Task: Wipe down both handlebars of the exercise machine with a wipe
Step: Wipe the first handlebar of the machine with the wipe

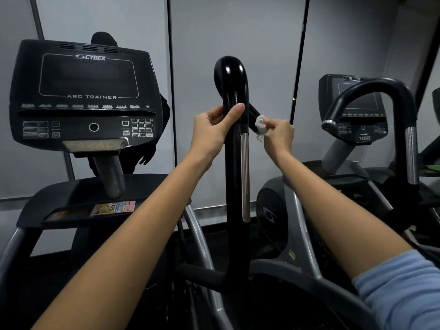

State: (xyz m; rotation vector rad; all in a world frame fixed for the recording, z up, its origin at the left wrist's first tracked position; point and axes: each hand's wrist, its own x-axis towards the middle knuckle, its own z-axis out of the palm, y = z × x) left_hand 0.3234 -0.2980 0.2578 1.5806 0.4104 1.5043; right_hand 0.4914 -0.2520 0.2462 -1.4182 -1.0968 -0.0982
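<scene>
Grey wall panels [238,32] back a dim gym room. At frame centre the black handlebar [234,163] stands upright, long axis vertical, its top hooking over toward the right. Left hand [214,129] grips it, thumb laid across. Right hand [278,136] pinches a crumpled white wipe [260,126] against the hooked end. Cybex Arc Trainer console [85,91] sits at upper left.

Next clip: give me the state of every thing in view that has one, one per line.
Left hand: grips the handlebar.
Right hand: pinches the wipe.
Wipe: crumpled, against the handlebar's short black side branch.
Handlebar: upright, glossy.
Console: screen dark.
Neighbouring machine: unattended, screen dark.
</scene>
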